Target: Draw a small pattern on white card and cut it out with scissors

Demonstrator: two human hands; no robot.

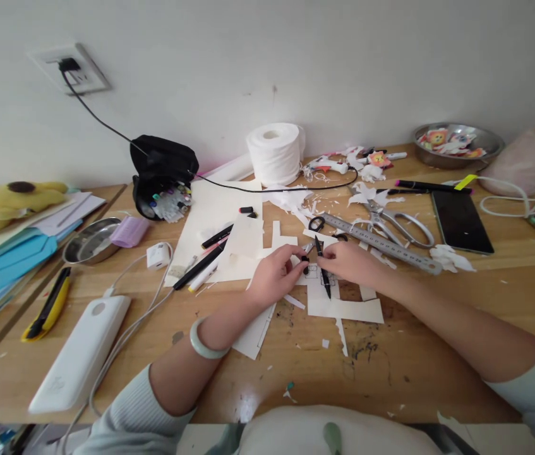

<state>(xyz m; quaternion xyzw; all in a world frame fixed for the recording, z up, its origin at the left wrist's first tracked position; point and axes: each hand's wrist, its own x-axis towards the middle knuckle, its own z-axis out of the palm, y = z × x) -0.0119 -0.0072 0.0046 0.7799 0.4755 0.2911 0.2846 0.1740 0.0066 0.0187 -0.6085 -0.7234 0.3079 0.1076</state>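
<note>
My left hand [275, 273] pinches a small black pen cap [305, 264] between thumb and finger. A slim black pen [324, 273] is in my right hand [347, 260], slanting over the paper. The cap and the pen are apart. Under both hands lies a cut white paper piece [343, 309] with small drawn black boxes. Another paper piece with a ruled line [254, 335] lies partly beneath my left forearm. Just beyond my right hand are a steel ruler [381, 243] and metal scissors [407, 227].
Behind stand a white paper roll [274, 155] and a black pen case [163, 183]. A phone [461, 221] and a steel bowl [459, 145] are at right. On the left lie a white power bank [80, 354], its cable, and a yellow utility knife [48, 306]. Paper scraps are scattered about.
</note>
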